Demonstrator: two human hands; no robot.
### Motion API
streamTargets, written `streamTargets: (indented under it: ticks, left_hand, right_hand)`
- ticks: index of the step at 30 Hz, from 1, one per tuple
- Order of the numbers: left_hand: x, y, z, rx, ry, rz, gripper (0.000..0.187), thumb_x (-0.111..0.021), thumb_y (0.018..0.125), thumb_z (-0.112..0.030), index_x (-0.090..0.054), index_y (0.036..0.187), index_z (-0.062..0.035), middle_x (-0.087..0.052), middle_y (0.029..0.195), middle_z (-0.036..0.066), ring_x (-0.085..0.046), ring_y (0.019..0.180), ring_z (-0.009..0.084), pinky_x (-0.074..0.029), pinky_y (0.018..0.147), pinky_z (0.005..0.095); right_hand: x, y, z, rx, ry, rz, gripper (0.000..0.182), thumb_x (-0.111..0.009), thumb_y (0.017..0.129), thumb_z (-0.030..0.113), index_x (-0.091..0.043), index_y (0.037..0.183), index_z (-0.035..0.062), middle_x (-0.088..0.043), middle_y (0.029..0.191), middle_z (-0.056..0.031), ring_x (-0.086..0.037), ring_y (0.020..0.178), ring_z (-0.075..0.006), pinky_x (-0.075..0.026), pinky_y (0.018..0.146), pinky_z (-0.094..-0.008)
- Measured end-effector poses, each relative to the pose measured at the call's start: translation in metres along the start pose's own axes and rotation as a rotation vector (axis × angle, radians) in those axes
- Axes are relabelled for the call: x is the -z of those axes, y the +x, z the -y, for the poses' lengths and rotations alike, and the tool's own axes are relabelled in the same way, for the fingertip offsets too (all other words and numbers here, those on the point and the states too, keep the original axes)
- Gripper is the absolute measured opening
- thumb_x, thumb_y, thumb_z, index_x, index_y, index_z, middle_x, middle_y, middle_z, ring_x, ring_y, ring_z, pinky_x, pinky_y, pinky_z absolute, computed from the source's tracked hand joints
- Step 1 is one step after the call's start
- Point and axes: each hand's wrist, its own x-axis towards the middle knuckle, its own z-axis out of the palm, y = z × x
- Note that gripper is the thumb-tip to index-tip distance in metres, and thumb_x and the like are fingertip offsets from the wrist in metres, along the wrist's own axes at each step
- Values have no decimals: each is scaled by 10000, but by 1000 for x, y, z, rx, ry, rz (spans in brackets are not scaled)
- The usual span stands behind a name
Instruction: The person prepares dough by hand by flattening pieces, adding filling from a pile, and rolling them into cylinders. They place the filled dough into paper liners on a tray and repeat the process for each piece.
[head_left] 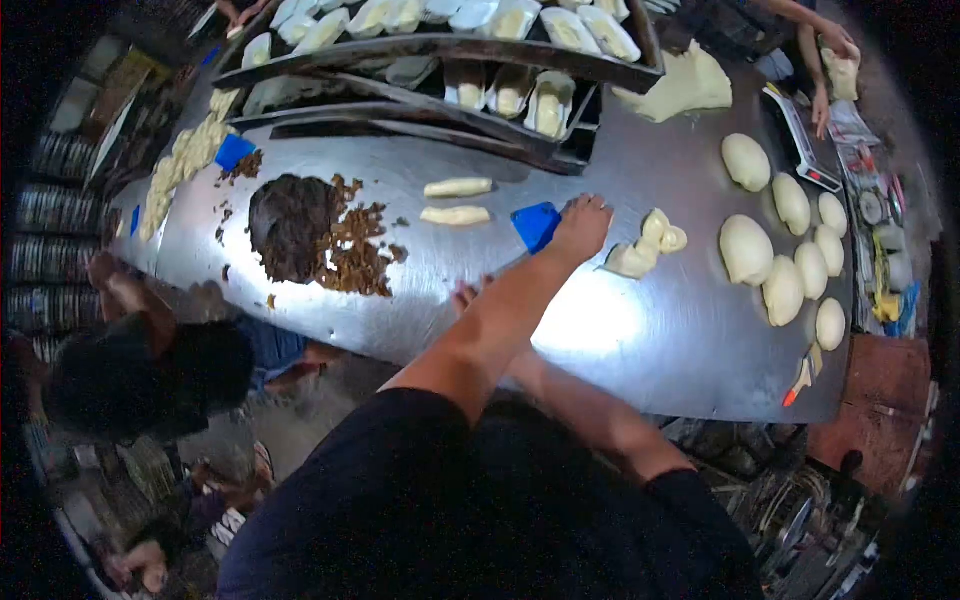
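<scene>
Hidden or unclear: the far left of the room is dark; the stacked racks there cannot be made out. A person (150, 375) stands below the table's left edge, seen from above, hands not clear.
Table (620, 330): bare steel, runs across the view; the right end is cut off by the dark frame edge.
Dough row, far left (185, 160): small pale pieces in a line along the table's edge; count cannot be told.
Small blue scraper (235, 151): one, lying beside that row.
Dark filling (295, 225): one flattened mound with loose crumbs scattered to its right.
Trays (440, 48): long metal trays at the rear, holding pale shaped loaves; several are cut off at the top, so no sure count.
Dough logs (457, 200): two, lying parallel, just right of the filling.
Left hand (462, 297): only the fingertips show past the right forearm; whether the fingers are spread or curled cannot be told.
Blue scraper (537, 225): one, flat on the table at mid-field, touching the right hand.
Right hand (582, 225): fingers curled down on the scraper's edge, gripping it.
Twisted dough (648, 245): one knotted piece, just beside the right hand.
Dough slab (685, 85): one large mass at the rear.
Dough balls (785, 250): eight rounded portions, grouped at right.
Co-worker's hands (835, 60): top right, on a dough piece; partly cut off.
</scene>
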Motion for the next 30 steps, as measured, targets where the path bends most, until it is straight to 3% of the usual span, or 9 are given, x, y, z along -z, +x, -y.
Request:
streamTargets:
  ticks: [2,5,9,12,13,16,19,24,30]
  left_hand:
    - [22,-9,-18,24,-47,75,357,-640,808,-92,-610,1163,-83,-603,1180,154,-556,1153,360,-492,946,481]
    - [67,-38,-21,-2,-176,195,417,-650,769,-54,-603,1182,-91,-602,1175,145,-552,1144,369,-472,967,473]
    - [122,-119,13,12,-496,-442,488,-622,769,-42,-568,1253,-81,-587,1187,178,-538,1139,399,-450,989,441]
    - [147,-188,46,206,-393,-346,476,-618,770,-38,-583,1244,-64,-584,1192,190,-534,1136,406,-434,1000,459]
    - [137,-214,63,228,-300,-425,460,-611,770,-25,-596,1229,-58,-577,1181,202,-532,1123,415,-439,985,471]
    - [116,-293,91,313,-172,-587,410,-612,807,0,-574,1215,-21,-585,1147,205,-563,1051,398,-483,896,451]
    - [108,-331,84,463,-55,-478,445,-676,807,-60,-566,1238,-48,-561,1226,204,-533,1116,392,-449,970,451]
    - [100,-336,94,444,-106,-366,327,-686,800,-33,-615,1119,-44,-563,1174,140,-525,1098,352,-451,940,436]
    - [111,-335,99,394,-29,-261,268,-604,868,-61,-639,1134,-44,-557,1189,122,-504,1114,326,-451,944,413]
  right_hand:
    - [50,31,8,86,-250,-409,581,-549,940,378,-448,1418,63,-415,1493,-176,-297,1435,-350,-188,1158,-570]
    - [44,35,2,46,-296,-348,631,-456,978,415,-352,1502,78,-307,1582,-135,-226,1473,-380,-134,1187,-562]
    - [82,-8,30,144,-60,-351,584,-516,942,386,-466,1425,62,-372,1532,-181,-238,1467,-364,-129,1168,-614]
    - [122,42,33,-117,-155,221,613,-596,867,389,-517,1396,88,-423,1480,-192,-331,1417,-369,-185,1141,-622]
    - [79,43,13,1,-319,-197,593,-606,850,375,-524,1385,133,-501,1376,-169,-423,1339,-354,-236,1122,-605]
    - [58,-3,18,164,-73,-397,574,-655,823,290,-528,1370,167,-532,1301,-136,-485,1239,-323,-325,1058,-578]
    - [86,-15,19,-67,191,1,622,-732,761,149,-539,1352,138,-598,1185,-139,-546,1100,-343,-419,949,-514]
    - [154,96,-34,147,113,-439,441,-662,786,89,-647,1227,84,-651,1049,-167,-597,996,-367,-483,885,-443]
    - [164,220,-61,118,108,-286,391,-634,826,86,-645,1216,62,-656,1182,-164,-590,1055,-409,-473,939,-465]
